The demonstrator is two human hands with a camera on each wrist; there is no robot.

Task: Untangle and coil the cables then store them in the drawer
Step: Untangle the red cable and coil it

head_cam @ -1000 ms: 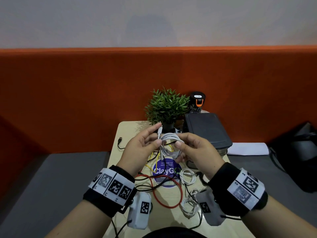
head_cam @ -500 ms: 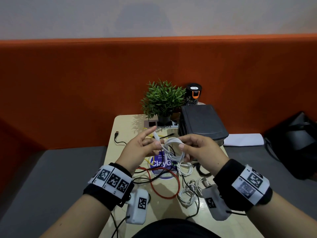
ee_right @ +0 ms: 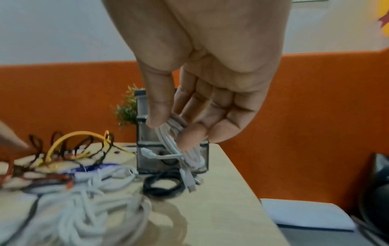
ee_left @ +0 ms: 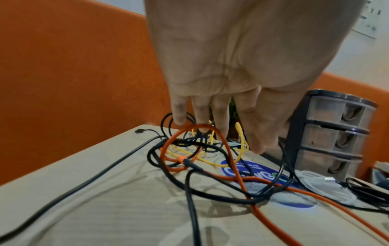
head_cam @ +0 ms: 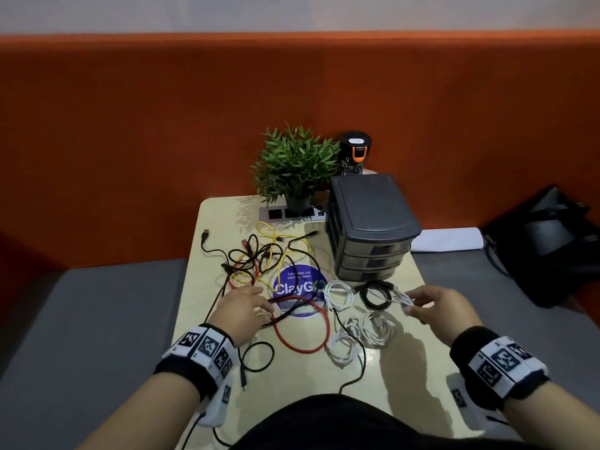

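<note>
A white coiled cable hangs low over the table, pinched between the thumb and fingers of my right hand; the right wrist view shows the white coiled cable with its plugs dangling above a black coil. My left hand holds nothing. Its fingers are straight over a tangle of black, yellow and red cables, close to a red cable loop. The dark three-drawer unit stands at the back right with its drawers closed.
Three white coils and a black coil lie on the small beige table. A potted plant, a power strip and a black can stand at the back. Grey seating flanks the table.
Both hands held the white coil up in front before. Now they are lowered and apart: the right hand carries the coil to the right, and the left has let go and moved over the tangle.
</note>
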